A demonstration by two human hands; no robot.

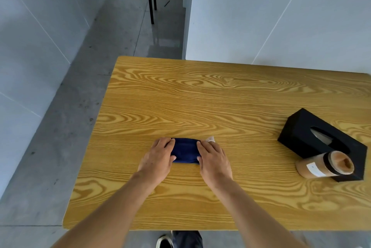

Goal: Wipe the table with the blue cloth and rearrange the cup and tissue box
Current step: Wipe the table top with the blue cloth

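Blue cloth (185, 150) mid-table (200, 97), edges distant

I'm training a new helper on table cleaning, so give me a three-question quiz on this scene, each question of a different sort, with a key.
1. True or false: both hands rest on the blue cloth.
2. Multiple choice: the cup is
A. lying on its side against the tissue box
B. standing upright at the table's far left corner
C. held in the left hand
3. Fill in: a tissue shows in the slot on the ____ of the tissue box.

Key
1. True: the left hand and the right hand press flat on the two ends of the folded cloth on the table.
2. A
3. top
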